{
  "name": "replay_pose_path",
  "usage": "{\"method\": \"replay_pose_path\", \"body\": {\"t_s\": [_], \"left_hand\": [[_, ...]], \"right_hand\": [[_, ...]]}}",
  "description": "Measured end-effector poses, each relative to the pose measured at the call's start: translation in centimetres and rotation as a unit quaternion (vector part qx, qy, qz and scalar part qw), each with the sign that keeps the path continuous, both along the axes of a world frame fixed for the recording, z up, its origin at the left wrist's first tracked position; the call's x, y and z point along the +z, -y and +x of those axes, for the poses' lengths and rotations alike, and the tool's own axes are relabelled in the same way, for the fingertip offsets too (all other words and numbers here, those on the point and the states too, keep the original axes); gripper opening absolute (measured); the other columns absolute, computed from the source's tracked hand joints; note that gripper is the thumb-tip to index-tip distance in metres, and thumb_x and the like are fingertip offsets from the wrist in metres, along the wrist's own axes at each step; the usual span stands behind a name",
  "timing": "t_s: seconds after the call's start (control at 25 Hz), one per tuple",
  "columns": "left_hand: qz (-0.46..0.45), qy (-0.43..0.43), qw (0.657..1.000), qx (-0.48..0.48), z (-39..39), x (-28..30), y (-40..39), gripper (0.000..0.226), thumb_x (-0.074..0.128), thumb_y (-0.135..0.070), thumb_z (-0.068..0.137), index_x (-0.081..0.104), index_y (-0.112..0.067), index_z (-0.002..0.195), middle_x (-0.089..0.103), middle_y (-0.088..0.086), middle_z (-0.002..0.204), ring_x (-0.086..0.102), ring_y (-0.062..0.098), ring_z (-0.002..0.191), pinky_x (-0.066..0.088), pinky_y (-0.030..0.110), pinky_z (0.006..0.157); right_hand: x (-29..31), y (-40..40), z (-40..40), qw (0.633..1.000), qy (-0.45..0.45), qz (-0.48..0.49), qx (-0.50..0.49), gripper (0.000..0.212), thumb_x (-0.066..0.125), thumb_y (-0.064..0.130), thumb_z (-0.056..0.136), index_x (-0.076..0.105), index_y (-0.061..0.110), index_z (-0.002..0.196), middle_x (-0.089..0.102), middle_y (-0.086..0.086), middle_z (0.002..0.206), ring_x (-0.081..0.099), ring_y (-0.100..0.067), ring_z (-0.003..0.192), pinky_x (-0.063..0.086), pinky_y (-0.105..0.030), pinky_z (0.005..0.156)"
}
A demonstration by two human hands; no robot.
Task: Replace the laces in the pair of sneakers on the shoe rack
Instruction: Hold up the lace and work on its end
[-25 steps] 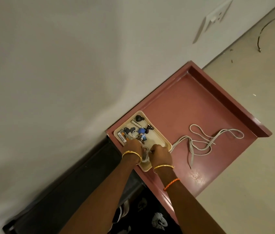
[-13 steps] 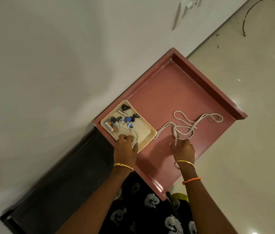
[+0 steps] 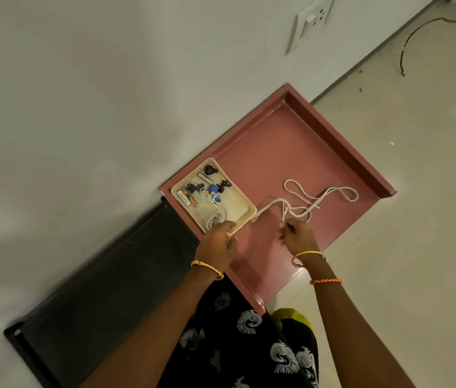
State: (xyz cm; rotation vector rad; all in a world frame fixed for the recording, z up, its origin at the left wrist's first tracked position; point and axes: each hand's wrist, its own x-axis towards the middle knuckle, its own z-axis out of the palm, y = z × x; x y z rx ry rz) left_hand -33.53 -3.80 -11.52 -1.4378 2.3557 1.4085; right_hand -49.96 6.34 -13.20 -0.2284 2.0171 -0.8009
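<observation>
A long white lace (image 3: 316, 200) lies in loose loops on the reddish-brown rack top (image 3: 285, 152). My right hand (image 3: 296, 236) pinches the lace's near end and lifts it slightly. A coiled white lace (image 3: 215, 219) rests in the near corner of a small cream tray (image 3: 239, 204). My left hand (image 3: 219, 242) hovers at the tray's near edge with relaxed fingers, holding nothing. No sneakers are in view.
The tray also holds keys, a blue keyring figure (image 3: 213, 190) and small dark items. A black bench or shelf (image 3: 103, 281) adjoins the rack on the left. A wall socket (image 3: 309, 23) and a loose cable (image 3: 417, 37) on the floor lie beyond.
My left hand has drawn back from the coiled lace in the tray. My right hand moved from the tray to the loose lace and now pinches its end.
</observation>
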Motion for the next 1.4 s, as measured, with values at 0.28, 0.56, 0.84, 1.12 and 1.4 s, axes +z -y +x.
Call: {"method": "replay_pose_path", "body": {"t_s": [0.28,0.56,0.84,1.12,1.4], "left_hand": [[0.148,-0.213,0.964,0.059,1.8,16.1,3.3,0.047,0.06,0.01,0.083,0.057,-0.018,0.121,0.064,-0.001,0.116,0.061,0.007,0.107,0.047,0.022,0.093],[0.146,-0.324,0.926,0.129,14.2,32.8,4.9,0.016,0.052,-0.007,0.092,0.066,-0.008,0.101,0.069,0.012,0.099,0.067,0.024,0.096,0.053,0.033,0.091],[0.024,-0.378,0.912,0.156,23.0,46.8,5.1,0.029,0.04,-0.019,0.099,0.062,-0.009,0.083,0.041,-0.007,0.052,0.047,0.012,0.049,0.051,0.029,0.07],[-0.21,-0.234,0.941,0.126,28.8,56.6,5.0,0.029,0.045,-0.029,0.098,0.066,-0.016,0.085,0.037,-0.006,0.056,0.038,0.003,0.043,0.042,0.02,0.053],[-0.384,-0.168,0.898,0.132,31.5,64.8,7.8,0.024,0.063,-0.032,0.088,0.067,-0.014,0.073,0.045,-0.011,0.048,0.04,0.01,0.053,0.037,0.026,0.055]], "right_hand": [[21.6,6.9,4.4,0.941,0.18,-0.019,0.287,0.029,0.039,0.014,0.099,0.061,0.011,0.08,0.03,0.004,0.049,0.022,-0.006,0.04,0.018,-0.014,0.037],[39.2,11.7,13.5,0.839,0.303,-0.244,0.38,0.028,0.035,0.007,0.1,0.061,0.002,0.091,0.039,0.002,0.052,0.034,-0.005,0.039,0.03,-0.016,0.036],[52.6,14.5,24.2,0.753,0.302,-0.458,0.364,0.02,0.04,0.001,0.096,0.059,0.001,0.104,0.072,-0.004,0.083,0.068,-0.01,0.071,0.054,-0.019,0.061],[58.9,17.1,30.3,0.736,0.223,-0.589,0.249,0.027,0.046,-0.011,0.092,0.051,-0.008,0.118,0.064,-0.02,0.111,0.067,-0.023,0.099,0.055,-0.026,0.086],[62.1,17.5,32.3,0.73,-0.005,-0.559,0.393,0.029,0.04,-0.012,0.092,0.055,-0.007,0.116,0.067,-0.015,0.091,0.068,-0.018,0.08,0.057,-0.023,0.075]]}}
